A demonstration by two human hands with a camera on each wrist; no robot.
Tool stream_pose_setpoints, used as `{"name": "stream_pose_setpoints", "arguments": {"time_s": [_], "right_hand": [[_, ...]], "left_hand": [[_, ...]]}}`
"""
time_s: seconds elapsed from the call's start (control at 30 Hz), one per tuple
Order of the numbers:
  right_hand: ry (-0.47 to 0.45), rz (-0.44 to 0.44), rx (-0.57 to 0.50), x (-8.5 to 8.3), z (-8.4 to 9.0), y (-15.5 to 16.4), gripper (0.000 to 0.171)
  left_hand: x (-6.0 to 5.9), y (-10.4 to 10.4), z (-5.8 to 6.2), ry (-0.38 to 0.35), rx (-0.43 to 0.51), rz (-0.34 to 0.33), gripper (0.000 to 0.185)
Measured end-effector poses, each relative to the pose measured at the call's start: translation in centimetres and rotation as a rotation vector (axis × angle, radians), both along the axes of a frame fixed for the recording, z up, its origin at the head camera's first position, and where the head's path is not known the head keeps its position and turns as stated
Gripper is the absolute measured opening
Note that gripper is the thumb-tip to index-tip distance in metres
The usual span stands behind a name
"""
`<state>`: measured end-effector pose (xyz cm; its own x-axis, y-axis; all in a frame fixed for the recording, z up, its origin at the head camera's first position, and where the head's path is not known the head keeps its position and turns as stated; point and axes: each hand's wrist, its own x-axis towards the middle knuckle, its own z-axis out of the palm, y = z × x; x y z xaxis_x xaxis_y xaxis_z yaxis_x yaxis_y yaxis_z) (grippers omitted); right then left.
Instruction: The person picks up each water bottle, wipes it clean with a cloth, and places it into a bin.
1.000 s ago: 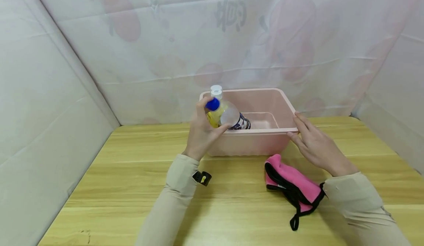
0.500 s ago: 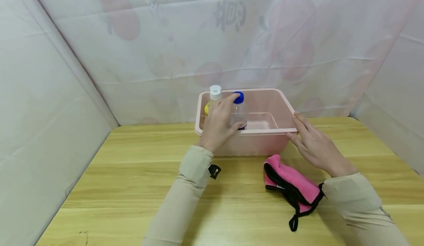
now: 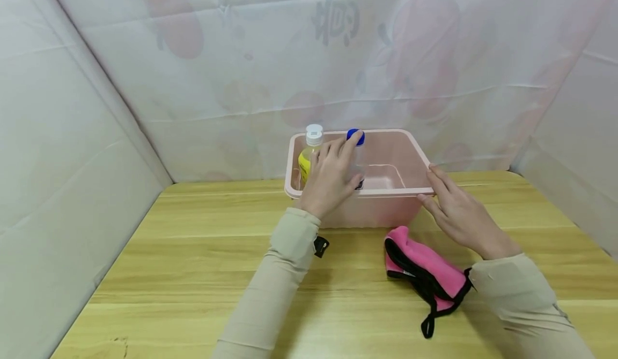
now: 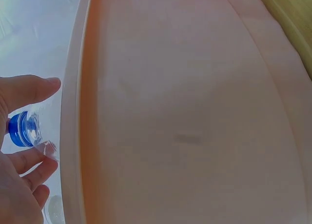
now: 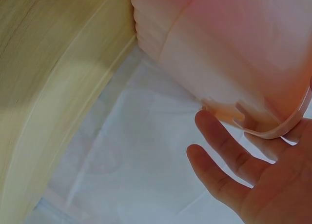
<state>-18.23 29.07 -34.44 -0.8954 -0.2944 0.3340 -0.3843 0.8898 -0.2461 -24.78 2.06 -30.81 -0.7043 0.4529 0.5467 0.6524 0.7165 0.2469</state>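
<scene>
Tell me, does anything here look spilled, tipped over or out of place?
Nothing spilled or damaged. Both bottles stand upright in the pink bin; the left hand grips the blue-capped bottle. Only the crumpled pink cloth lies loose on the table.

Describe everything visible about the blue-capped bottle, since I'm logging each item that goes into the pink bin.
The blue-capped bottle is clear plastic with a round blue screw cap on top and a dark printed label band low on its body. It stands about upright inside the pink bin, near the front left, beside a white-capped bottle with a yellow label. The left hand grips its body, fingers wrapped round it up to the cap. Whether its base rests on the bin floor cannot be seen.
</scene>
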Motion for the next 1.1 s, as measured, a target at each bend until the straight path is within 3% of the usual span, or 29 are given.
{"name": "stream_pose_setpoints", "arguments": {"time_s": [0.23, 0.77, 0.93, 1.1], "right_hand": [[0.004, 0.0, -0.013, -0.2, -0.2, -0.1, 0.06], [-0.055, -0.009, -0.042, 0.0, 0.1, 0.1, 0.064], [-0.087, -0.018, -0.067, 0.0, 0.2, 0.1, 0.065], [-0.214, 0.002, -0.145, 0.4, 1.0, 0.7, 0.069]], "left_hand": [[0.1, -0.3, -0.3, 0.012, -0.013, 0.024, 0.08], [0.7, -1.2, -0.8, 0.075, 0.028, -0.006, 0.076], [1.9, -3.4, -0.9, 0.11, 0.072, -0.006, 0.08], [3.9, -7.8, -1.5, 0.103, 0.109, 0.018, 0.078]]}}
